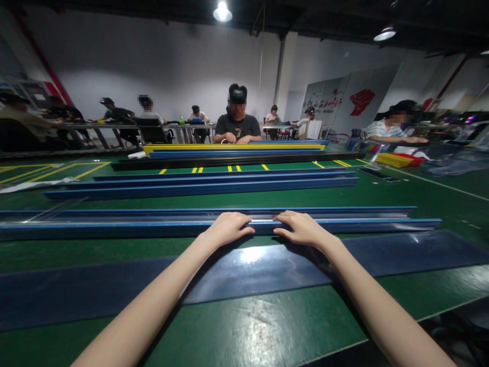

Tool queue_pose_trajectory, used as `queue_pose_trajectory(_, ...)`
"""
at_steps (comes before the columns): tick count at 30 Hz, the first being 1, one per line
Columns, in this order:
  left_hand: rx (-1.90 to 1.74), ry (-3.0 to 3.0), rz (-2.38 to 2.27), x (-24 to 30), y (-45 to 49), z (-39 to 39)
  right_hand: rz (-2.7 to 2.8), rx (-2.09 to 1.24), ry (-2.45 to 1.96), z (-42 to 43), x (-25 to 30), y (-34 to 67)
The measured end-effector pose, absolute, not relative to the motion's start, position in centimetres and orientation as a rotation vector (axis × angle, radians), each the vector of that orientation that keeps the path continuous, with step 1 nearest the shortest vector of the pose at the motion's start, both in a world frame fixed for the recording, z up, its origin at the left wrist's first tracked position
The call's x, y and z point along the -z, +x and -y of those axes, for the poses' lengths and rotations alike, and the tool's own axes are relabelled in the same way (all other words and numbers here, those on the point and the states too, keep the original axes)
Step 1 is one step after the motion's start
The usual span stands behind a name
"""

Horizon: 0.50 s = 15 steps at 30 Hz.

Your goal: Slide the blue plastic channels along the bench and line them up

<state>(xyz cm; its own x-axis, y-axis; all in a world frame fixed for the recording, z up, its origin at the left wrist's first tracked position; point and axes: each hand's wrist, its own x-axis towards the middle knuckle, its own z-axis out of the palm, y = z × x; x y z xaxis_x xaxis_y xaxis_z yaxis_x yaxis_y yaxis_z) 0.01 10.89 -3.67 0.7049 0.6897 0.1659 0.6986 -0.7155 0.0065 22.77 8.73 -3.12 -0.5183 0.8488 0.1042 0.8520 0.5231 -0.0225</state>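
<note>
The left hand (229, 227) and the right hand (300, 226) are showing bare, and both slim, smooth forearms (156, 306) are widening toward the near side.

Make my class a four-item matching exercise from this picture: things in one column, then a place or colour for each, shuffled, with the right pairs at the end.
Things
1. Left hand and right hand
2. Flat sheet
3. Yellow strip
4. Tabletop

Places and colours
A. Toward the far side, in front of the person in the dark top
B. Green
C. At the near wall of the blue channel
D. Lying flat, closer to the camera than the blue channel

Right pairs: 1-C, 2-D, 3-A, 4-B
</note>
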Motion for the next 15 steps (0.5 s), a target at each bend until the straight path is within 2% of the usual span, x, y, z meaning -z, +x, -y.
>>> queue_pose_trajectory(15,0.241,-2.833,1.182,3.59,0.08,-10.76,2.589,-0.013,-1.588,-9.14,3.15,22.70)
